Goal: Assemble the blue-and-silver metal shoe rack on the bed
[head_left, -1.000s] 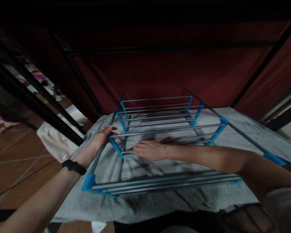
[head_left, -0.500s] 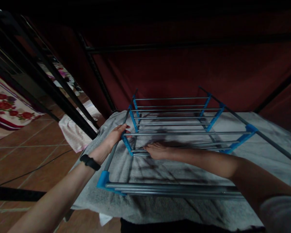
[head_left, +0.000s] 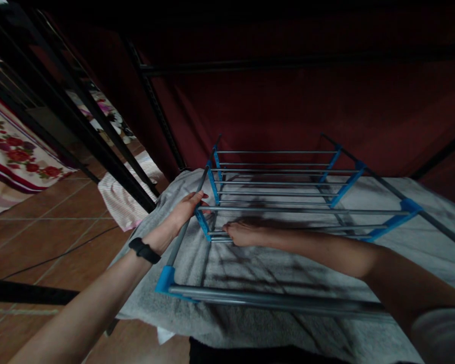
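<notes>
A drying rack (head_left: 280, 210) of grey metal tubes with blue plastic joints lies on a grey blanket (head_left: 246, 273). My left hand (head_left: 191, 206), a dark band on its wrist, is closed round the rack's left side tube, right beside a blue bracket (head_left: 203, 224). Lower and to the right, my right hand (head_left: 239, 233) has its fingers curled on the thin rods by that bracket's lower end. The fingers' undersides are hidden. A blue corner piece (head_left: 165, 279) joins the side tube to the thick front tubes (head_left: 273, 297).
Black metal posts (head_left: 98, 136) and a dark red cloth wall (head_left: 280, 111) stand behind and left. A striped cloth (head_left: 125, 194) lies over the tiled floor (head_left: 68, 217), where a thin cable (head_left: 66, 251) runs. Floral fabric (head_left: 18, 151) hangs at the far left.
The view has shifted slightly, so the rack sits a little further right. My right hand's fingers look more curled on the rods. My left hand keeps its place on the side tube.
</notes>
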A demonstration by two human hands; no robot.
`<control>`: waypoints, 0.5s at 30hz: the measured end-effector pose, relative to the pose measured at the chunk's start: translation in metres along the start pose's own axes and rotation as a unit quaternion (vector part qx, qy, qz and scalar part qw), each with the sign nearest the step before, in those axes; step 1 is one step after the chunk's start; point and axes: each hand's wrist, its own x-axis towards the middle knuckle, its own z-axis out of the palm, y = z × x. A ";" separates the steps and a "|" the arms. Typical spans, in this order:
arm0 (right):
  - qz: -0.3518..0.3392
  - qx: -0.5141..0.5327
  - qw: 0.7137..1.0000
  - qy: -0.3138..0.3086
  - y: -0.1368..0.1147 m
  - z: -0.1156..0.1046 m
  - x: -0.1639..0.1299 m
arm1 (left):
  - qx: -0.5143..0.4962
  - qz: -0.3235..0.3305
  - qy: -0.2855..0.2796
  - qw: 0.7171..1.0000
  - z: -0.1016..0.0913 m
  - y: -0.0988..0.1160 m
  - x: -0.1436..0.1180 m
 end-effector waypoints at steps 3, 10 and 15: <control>0.020 0.032 0.999 0.031 -0.009 0.001 0.012 | 0.000 0.002 0.010 1.000 0.001 0.000 -0.002; 0.004 0.071 0.996 0.051 -0.028 0.003 0.040 | -0.014 0.004 0.013 1.000 0.002 -0.001 -0.006; 0.014 0.077 0.995 0.068 -0.037 -0.002 0.043 | -0.004 0.006 0.012 1.000 0.000 -0.003 -0.002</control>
